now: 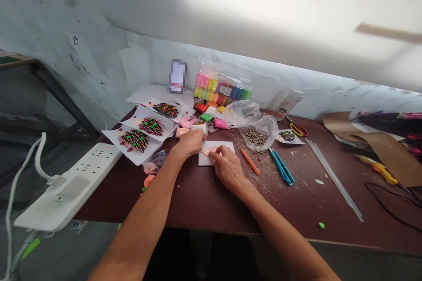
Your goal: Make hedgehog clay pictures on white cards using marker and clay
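A small white card with a reddish outline drawing and a peach patch lies flat on the table. My right hand touches its right part, fingertips pressed on the peach patch. Just above the card's upper left corner is my left hand, its fingers curled together near a white tub and a peach clay packet; what those fingers hold, if anything, is hidden. Right of the card lie an orange pen-like tool and a teal cutter.
Paper sheets with decorated hedgehog-like shapes lie at left beside a white power strip. Colourful clay packs, a bag of small metallic pieces and scissors stand behind. Clear sticks and a glue gun are at right.
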A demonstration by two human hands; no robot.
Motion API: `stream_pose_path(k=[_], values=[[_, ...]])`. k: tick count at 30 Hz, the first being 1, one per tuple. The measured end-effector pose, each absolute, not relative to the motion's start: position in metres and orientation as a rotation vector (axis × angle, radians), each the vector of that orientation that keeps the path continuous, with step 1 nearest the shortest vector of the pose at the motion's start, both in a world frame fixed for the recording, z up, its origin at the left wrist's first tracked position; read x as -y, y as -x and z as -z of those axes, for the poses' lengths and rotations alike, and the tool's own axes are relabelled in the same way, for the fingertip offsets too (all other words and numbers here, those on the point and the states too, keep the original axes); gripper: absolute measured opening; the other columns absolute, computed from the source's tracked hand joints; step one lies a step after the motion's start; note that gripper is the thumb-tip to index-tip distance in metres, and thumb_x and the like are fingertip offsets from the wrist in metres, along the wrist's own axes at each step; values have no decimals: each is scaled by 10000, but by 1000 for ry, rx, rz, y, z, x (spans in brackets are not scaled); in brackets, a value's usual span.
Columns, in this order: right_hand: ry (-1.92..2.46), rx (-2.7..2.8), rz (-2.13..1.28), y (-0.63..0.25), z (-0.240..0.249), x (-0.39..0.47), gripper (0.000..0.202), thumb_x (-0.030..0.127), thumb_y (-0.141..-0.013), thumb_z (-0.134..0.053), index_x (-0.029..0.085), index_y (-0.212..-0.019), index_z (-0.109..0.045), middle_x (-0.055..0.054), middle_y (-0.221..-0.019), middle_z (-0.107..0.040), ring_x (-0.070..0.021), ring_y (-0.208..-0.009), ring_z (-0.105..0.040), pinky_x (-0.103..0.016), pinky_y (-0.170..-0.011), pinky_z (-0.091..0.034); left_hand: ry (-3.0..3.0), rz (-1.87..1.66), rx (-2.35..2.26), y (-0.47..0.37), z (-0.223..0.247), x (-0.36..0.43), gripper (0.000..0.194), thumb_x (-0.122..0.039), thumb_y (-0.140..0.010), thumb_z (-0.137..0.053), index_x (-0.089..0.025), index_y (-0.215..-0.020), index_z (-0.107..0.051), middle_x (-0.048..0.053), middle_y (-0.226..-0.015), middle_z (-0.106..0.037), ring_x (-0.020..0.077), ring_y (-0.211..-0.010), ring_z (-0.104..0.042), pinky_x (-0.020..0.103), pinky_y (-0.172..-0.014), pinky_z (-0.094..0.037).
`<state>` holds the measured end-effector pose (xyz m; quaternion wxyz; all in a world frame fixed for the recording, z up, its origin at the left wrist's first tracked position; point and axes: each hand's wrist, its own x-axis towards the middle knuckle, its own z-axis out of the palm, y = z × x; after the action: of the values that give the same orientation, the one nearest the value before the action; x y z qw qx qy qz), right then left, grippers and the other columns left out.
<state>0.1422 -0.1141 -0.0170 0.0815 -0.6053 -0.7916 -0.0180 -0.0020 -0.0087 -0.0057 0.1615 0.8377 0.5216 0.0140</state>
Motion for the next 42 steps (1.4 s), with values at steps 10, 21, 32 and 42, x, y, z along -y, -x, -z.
stream_pose_path(k=[10,21,32,42], values=[[1791,2319,13,-142,19,114,317,130,-942,-452,221,-1126,-694,-105,-1056,-613,-211,-920,-542,-304,-800,-410,-2390,-42,-1475,2,4,10,374,-109,-791,-507,-216,-1098,-692,130,-1123,-710,283,-1099,-638,368,-908,-501],[1717,2382,-2,-139,23,116,314,137,-939,-431,203,-1066,-711,-111,-1037,-602,-221,-907,-511,-323,-810,-400,-2391,-35,-1475,2,3,11,386,-104,-787,-513,-235,-1102,-693,115,-1125,-713,274,-1098,-641,353,-903,-500],[1752,2316,25,-144,24,113,364,101,-913,-472,241,-1179,-677,-105,-1078,-586,-214,-936,-523,-314,-827,-410,-2375,-42,-1493,1,2,12,358,-123,-801,-522,-233,-1096,-693,114,-1128,-710,260,-1089,-645,334,-904,-498],[1782,2345,26,-137,25,108,328,125,-924,-472,240,-1141,-690,-101,-1055,-583,-214,-916,-509,-301,-807,-385,-2398,-34,-1473,1,4,11,366,-126,-798,-503,-227,-1097,-689,123,-1128,-713,277,-1078,-648,357,-885,-502]])
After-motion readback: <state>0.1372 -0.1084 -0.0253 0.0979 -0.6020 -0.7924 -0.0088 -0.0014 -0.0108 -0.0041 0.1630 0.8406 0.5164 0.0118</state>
